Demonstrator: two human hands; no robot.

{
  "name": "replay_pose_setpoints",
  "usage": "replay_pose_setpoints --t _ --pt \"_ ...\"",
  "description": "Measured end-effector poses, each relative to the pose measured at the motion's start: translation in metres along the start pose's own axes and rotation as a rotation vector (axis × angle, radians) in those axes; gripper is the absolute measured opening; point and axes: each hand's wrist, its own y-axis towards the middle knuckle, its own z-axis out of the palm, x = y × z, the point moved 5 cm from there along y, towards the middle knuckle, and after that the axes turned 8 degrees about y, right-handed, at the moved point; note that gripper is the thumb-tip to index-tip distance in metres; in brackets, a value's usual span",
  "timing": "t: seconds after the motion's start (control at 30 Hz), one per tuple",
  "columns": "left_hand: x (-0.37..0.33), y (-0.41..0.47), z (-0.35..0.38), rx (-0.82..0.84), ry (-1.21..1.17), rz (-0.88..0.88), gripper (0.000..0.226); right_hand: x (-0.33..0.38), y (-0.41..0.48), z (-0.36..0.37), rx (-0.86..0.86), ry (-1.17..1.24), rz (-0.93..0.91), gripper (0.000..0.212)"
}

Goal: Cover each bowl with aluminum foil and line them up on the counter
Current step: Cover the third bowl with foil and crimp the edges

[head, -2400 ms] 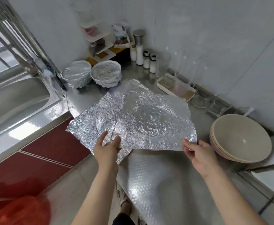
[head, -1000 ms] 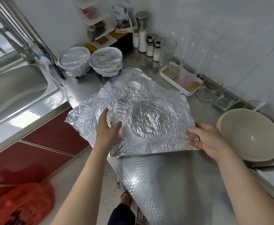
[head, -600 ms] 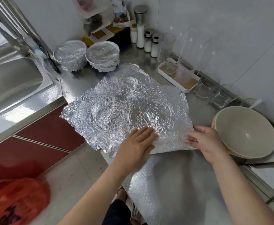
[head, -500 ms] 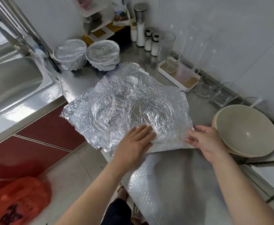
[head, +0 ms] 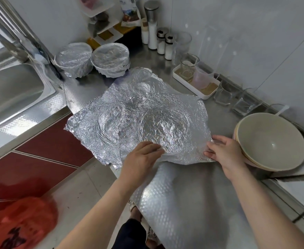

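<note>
Head view: nearest the camera, two bare forearms reach over the metal counter (head: pixel 183 194). The left hand (head: pixel 140 157) lies flat on the near edge of the foil sheet (head: pixel 138 115), its fingers almost straight and close together, pressing the foil down. The right hand (head: pixel 223 151) rests on the sheet's near right corner, fingers stretched out and slightly spread, gripping nothing.

The crumpled sheet spreads away from both sets of fingertips, and its left part hangs past the counter edge. Just right of the right hand's knuckles stands a stack of uncovered bowls (head: pixel 270 141), touching the hand or very close to it.

Well beyond the fingertips, past the far edge of the sheet, two foil-covered bowls (head: pixel 93 59) stand side by side. Left of them lies the sink (head: pixel 12 90). Right of them, by the wall, stand a white tray (head: pixel 194 83) with glasses and some shakers (head: pixel 163 42).
</note>
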Motion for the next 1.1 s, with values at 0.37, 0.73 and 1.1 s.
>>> replay_pose_setpoints --t 0.37,0.73,1.1 --pt "0.003 0.001 0.002 -0.032 0.01 0.033 0.022 0.048 -0.042 0.028 -0.055 -1.027 -1.052 0.03" --pt "0.006 0.009 -0.001 -0.055 0.047 0.078 0.02 0.007 -0.052 0.083 0.607 -1.088 -1.269 0.006" --pt "-0.005 0.024 0.002 0.058 0.04 0.166 0.056 0.009 -0.059 0.086 0.549 -1.293 -1.492 0.019"
